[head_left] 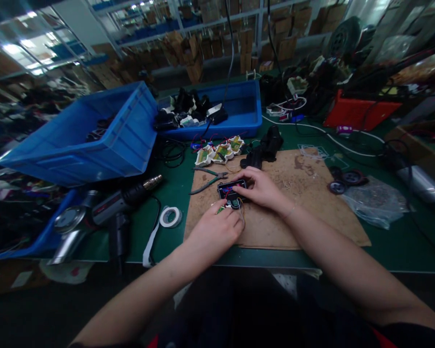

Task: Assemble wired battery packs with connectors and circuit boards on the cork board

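Observation:
A small open black plastic case with blue and red parts and wires inside lies on the brown cardboard sheet. My right hand grips the case's right end, fingers along the far side and thumb over its inside. Just in front, my left hand is closed with curled fingers on a small green-and-white circuit board, mostly hidden under them. Thin wires run between the board and the case. Green-handled cutting pliers lie left of the case, apart from both hands.
White-framed circuit boards and black housings lie beyond the case. Blue bins stand behind. At left are a heat gun and a white tape roll; at right, a plastic bag and small wheels.

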